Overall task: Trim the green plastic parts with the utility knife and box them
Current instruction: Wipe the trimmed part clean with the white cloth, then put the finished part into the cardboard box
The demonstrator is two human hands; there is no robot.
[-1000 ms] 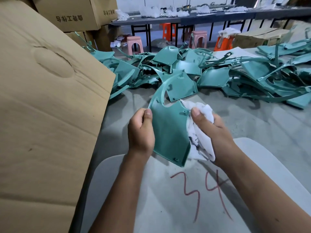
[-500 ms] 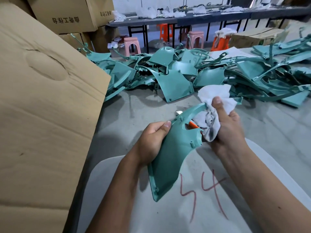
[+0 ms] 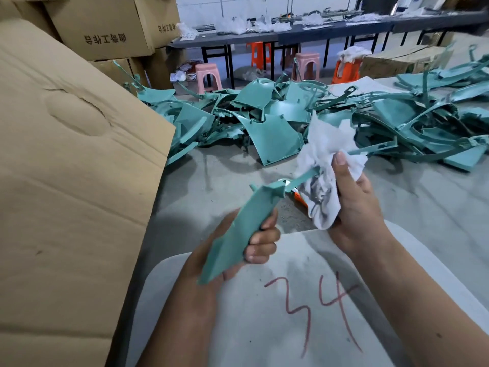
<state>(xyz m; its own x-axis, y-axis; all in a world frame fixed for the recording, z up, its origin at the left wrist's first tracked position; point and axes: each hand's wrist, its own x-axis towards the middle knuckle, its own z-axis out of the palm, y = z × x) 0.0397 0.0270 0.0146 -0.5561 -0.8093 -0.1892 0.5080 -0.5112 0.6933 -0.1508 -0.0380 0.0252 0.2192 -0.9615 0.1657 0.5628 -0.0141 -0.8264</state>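
The likeliest slip is the green plastic part [image 3: 239, 229] twisting out of the grip: it is held edge-on and tilted, only its lower half caught, while its thin curved arm runs up into the white rag [image 3: 326, 165]. A hard rub or tug there could bend or snap that arm. An orange-handled tool, probably the utility knife [image 3: 297, 193], lies on the desk [image 3: 217, 178] just under the part, partly hidden; reaching for it blind with the rag in the way risks a cut.

The left hand [image 3: 238, 250] has its fingers [image 3: 260, 243] curled tight round the part's lower edge. The right hand [image 3: 354, 205] bunches the rag, thumb pressed on top, fingers wrapped behind. The cardboard box [image 3: 66, 168] stands just left, its inside unseen; the pile of untrimmed parts [image 3: 277, 120] lies beyond.
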